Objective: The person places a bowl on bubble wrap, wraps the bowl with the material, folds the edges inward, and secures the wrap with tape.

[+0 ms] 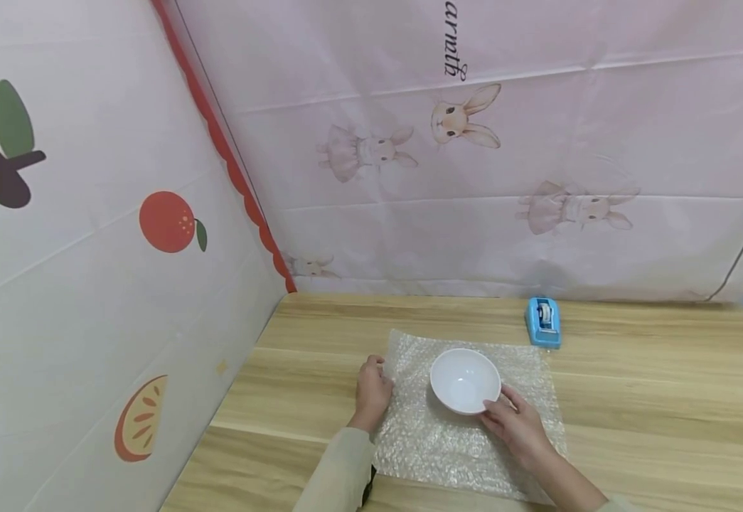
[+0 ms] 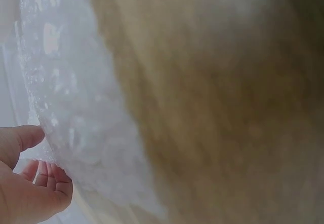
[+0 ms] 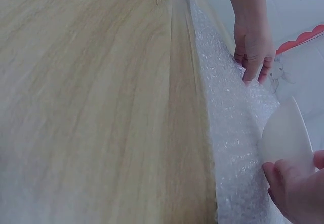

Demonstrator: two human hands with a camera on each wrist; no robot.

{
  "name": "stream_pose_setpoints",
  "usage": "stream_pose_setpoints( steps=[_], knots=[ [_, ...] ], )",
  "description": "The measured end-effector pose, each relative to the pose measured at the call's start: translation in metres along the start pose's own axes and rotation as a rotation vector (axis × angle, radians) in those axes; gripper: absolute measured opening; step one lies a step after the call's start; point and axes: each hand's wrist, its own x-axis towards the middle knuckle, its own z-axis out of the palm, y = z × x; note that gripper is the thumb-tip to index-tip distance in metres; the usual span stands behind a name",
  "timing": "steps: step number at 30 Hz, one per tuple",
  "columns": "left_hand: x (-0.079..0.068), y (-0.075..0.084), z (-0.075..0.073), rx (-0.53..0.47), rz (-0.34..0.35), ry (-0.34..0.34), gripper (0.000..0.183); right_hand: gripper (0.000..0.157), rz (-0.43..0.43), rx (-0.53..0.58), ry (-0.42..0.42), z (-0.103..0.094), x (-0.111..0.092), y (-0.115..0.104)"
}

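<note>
A white bowl (image 1: 465, 380) is over a sheet of bubble wrap (image 1: 409, 441) on the wooden table. My right hand (image 1: 520, 427) grips the bowl by its near right side, thumb at the rim. From the right wrist view the bowl (image 3: 288, 135) shows side-on, tilted, with the right hand's fingers (image 3: 283, 176) against it. My left hand (image 1: 373, 391) is at the left edge of the wrap. In the left wrist view its thumb and curled fingers (image 2: 53, 181) are around the wrap's edge, with a gap between thumb and fingertips.
A blue tape dispenser (image 1: 544, 323) stands beyond the wrap's far right corner. Bare wooden table (image 1: 665, 398) extends to the right. A fruit-printed sheet (image 1: 77, 299) lines the left side, and a rabbit-printed one (image 1: 422, 235) hangs behind the table.
</note>
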Motion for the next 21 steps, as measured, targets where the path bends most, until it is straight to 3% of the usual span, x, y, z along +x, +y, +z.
stream_pose_setpoints(
  steps=[13, 21],
  knots=[
    [0.003, 0.006, -0.001, -0.023, 0.046, 0.041, 0.029, 0.068, 0.01, -0.029, -0.003, -0.002, 0.001, 0.0],
    [0.0, 0.013, 0.001, -0.012, 0.002, 0.09, 0.018, 0.067, 0.017, -0.012, -0.006, -0.001, 0.002, 0.0]
  ],
)
